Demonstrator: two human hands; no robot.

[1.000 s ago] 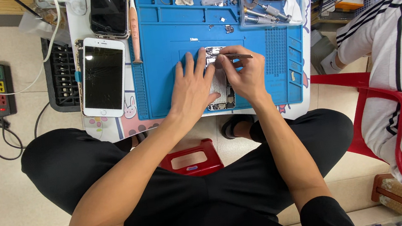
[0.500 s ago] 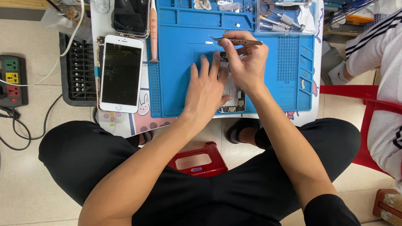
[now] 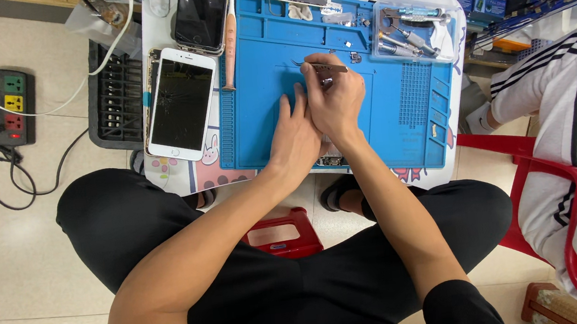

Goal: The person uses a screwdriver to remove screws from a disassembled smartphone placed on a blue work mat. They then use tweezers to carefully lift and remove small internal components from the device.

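Tweezers (image 3: 321, 66), pinched in the right hand (image 3: 336, 100) over the blue mat (image 3: 262, 115), are best kept low and steady while the opened phone (image 3: 331, 159) is pressed flat by the left hand (image 3: 293, 136).

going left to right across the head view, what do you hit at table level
power strip → black tray → white phone with cracked screen → blue work mat → left hand → right hand holding tweezers → clear tool tray → red chair
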